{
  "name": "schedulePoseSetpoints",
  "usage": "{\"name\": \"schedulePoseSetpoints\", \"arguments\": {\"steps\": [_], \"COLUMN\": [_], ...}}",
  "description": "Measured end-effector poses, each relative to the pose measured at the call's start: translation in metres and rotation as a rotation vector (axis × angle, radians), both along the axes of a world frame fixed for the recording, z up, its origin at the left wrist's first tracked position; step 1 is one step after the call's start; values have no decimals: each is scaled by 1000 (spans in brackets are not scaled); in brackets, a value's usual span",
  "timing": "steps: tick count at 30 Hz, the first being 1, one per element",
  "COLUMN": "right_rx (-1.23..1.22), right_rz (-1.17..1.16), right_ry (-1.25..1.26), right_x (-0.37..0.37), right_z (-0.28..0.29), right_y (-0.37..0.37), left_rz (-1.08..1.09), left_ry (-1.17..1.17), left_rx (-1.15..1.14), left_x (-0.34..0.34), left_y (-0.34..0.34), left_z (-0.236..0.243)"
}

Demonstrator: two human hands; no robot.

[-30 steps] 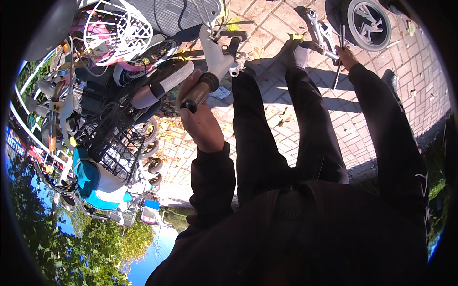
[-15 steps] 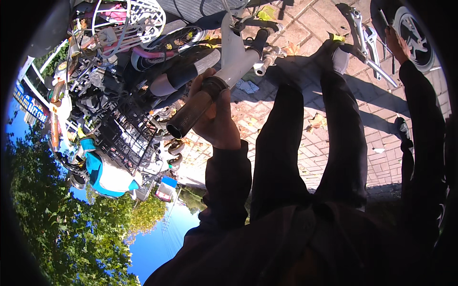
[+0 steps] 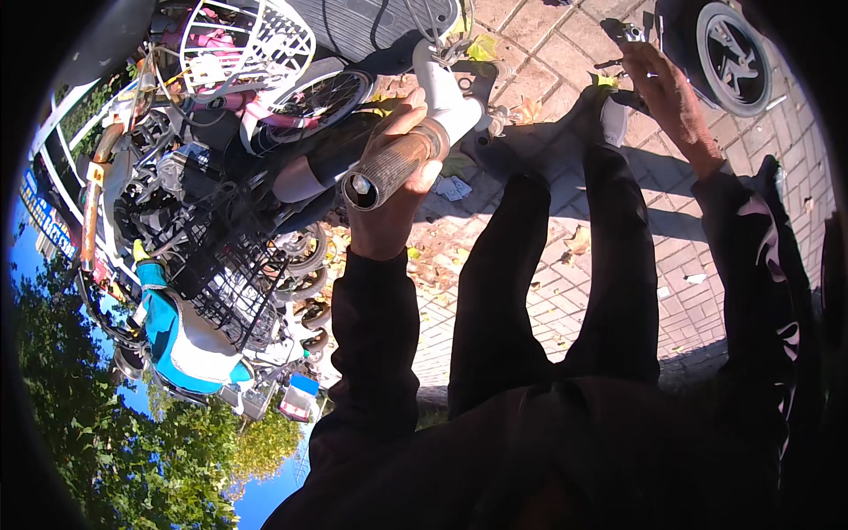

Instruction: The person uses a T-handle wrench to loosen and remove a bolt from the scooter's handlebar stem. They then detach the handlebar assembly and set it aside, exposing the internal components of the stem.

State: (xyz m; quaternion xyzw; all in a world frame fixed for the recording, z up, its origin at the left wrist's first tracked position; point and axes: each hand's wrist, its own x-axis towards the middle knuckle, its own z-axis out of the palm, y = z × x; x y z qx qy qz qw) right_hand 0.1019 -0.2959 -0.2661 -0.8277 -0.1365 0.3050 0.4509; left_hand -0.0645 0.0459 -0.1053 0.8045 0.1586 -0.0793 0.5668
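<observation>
My left hand (image 3: 386, 221) is wrapped round a dark, ridged metal tube (image 3: 389, 168) that runs into a white metal frame part (image 3: 452, 113). The tube's open end points back toward me, and something pale shows inside it. Over the paving on the right, my right hand (image 3: 664, 104) reaches out with its fingers extended beside a metal wrench head (image 3: 633, 34). The palm hides most of the tools beneath it, so contact with them cannot be made out.
A grey-rimmed wheel (image 3: 735, 58) lies at the far right. Several bicycle parts crowd the left, among them a white basket (image 3: 252, 44), a black wire basket (image 3: 225, 283) and a teal-and-white cover (image 3: 190, 336). Dry leaves (image 3: 579, 240) lie on the brick paving.
My right hand has moved left from beside the wheel to over the wrenches. The tube in my left hand has swung right and up, and its opening now faces me more.
</observation>
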Motion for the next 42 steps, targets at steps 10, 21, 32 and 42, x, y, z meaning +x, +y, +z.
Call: {"name": "schedulePoseSetpoints", "arguments": {"steps": [10, 21, 32, 42], "right_rx": [403, 447, 604, 652], "right_rz": [550, 86, 371, 645], "right_ry": [-446, -427, -194, 17], "right_x": [-44, -86, -57, -27], "right_z": [123, 116, 120, 107], "right_y": [184, 186, 181, 185], "left_rz": [214, 460, 568, 686], "left_ry": [93, 165, 215, 159], "left_rx": [-187, 426, 406, 370], "left_x": [-48, -54, -54, -43], "left_y": [-22, -27, -42, -80], "left_z": [-37, -165, -168, -183]}}
